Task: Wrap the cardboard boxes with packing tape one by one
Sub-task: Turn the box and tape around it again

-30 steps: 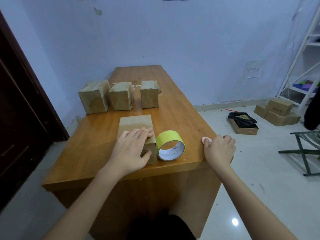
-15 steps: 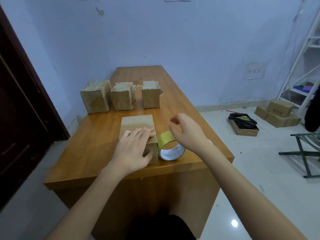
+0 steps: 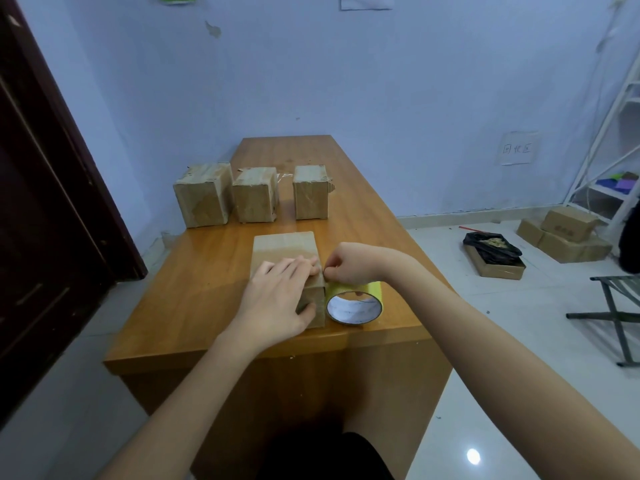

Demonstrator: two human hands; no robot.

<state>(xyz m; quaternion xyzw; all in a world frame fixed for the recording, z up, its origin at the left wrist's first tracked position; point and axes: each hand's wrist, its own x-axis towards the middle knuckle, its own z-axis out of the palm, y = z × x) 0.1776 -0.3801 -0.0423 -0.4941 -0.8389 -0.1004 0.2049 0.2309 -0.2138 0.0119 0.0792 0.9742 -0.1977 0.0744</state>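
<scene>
A plain cardboard box (image 3: 282, 245) lies near the front edge of the wooden table (image 3: 207, 289). My left hand (image 3: 280, 296) rests flat on its top, fingers straight, thumb against the front face. A yellow-green tape roll (image 3: 372, 289) stands on edge, touching the box's right side. My right hand (image 3: 353, 263) sits on top of the roll with its fingers curled over it; thumb and forefinger pinch together at the box's top right edge. Whether a tape end is between them is hidden.
Three taped boxes stand in a row further back: left (image 3: 204, 195), middle (image 3: 255, 195), right (image 3: 310, 197). On the floor at right are stacked boxes (image 3: 568, 233), a carton with a black bag (image 3: 493, 251) and a folding stool (image 3: 616, 306). A dark door (image 3: 34, 202) is left.
My right hand left the table's right front corner, swung left over the tape roll and came down on it beside the box. My left hand stayed on the box.
</scene>
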